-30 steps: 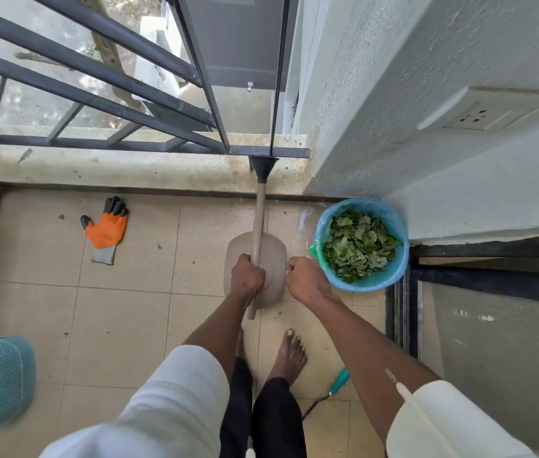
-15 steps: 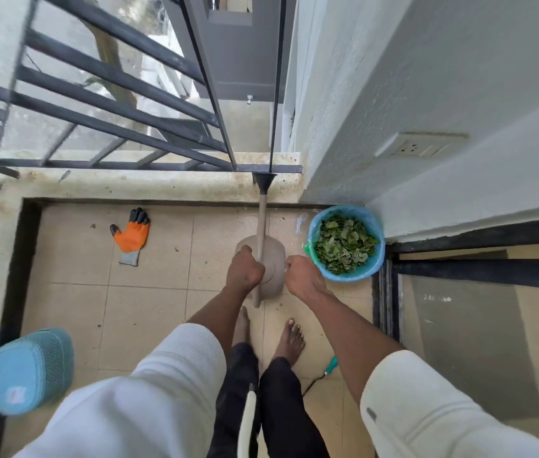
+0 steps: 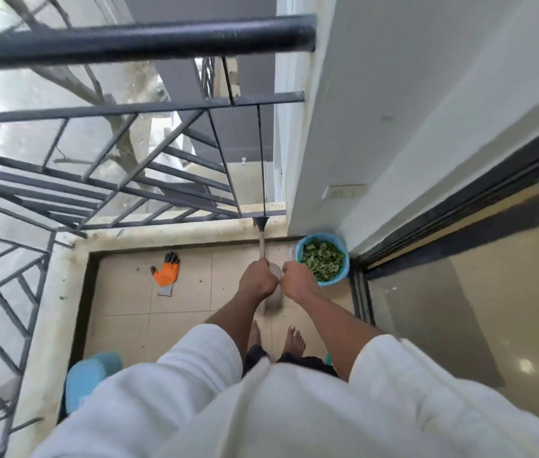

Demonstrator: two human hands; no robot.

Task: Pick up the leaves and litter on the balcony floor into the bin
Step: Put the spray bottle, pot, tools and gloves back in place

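The dark grey metal balcony railing [image 3: 136, 180] fills the frame from 9 to 12 o'clock. The beige tiled balcony floor [image 3: 122, 332] lies below it, at centre. The blurred light blue object [image 3: 88, 380] sits on the floor at 7 o'clock, part hidden behind your white sleeve [image 3: 149, 401].

The round light blue plastic bin [image 3: 344, 271] stands in the floor corner at 2 o'clock from your hands, against the white wall [image 3: 393, 143]. The green leaves [image 3: 322, 261] fill it nearly to the rim.

The orange and grey work glove with black fingertips [image 3: 166, 272] lies flat on the tiles at 9 o'clock from your hands, well apart from the bin.

Your left hand [image 3: 258, 279] is clenched around the pale wooden handle [image 3: 261, 241] of a long tool; the black socket end [image 3: 260, 223] touches the railing base at 12 o'clock. Your right hand [image 3: 298, 279] is curled into a fist just beside the left; what it grasps cannot be determined. A pale blurred part of the tool [image 3: 274, 297] shows between and below both hands.
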